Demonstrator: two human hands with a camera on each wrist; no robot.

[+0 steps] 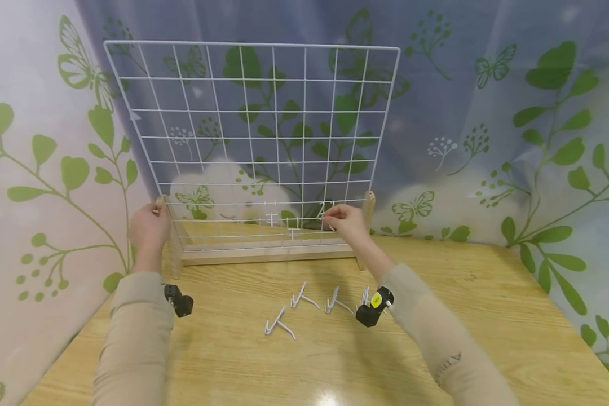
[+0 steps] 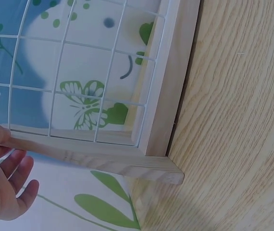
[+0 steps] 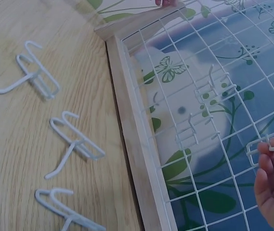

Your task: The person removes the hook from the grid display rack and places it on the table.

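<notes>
Both arms wear long beige sleeves (image 1: 132, 332), each wrist strapped with a small black camera (image 1: 370, 309).

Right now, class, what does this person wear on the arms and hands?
Both arms wear beige long sleeves. The left hand and right hand are bare. A small black camera is strapped at each wrist; the right wrist camera carries a yellow mark.

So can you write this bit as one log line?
left hand holds stand post | right hand pinches hook on wire grid | spare hooks on table
</notes>
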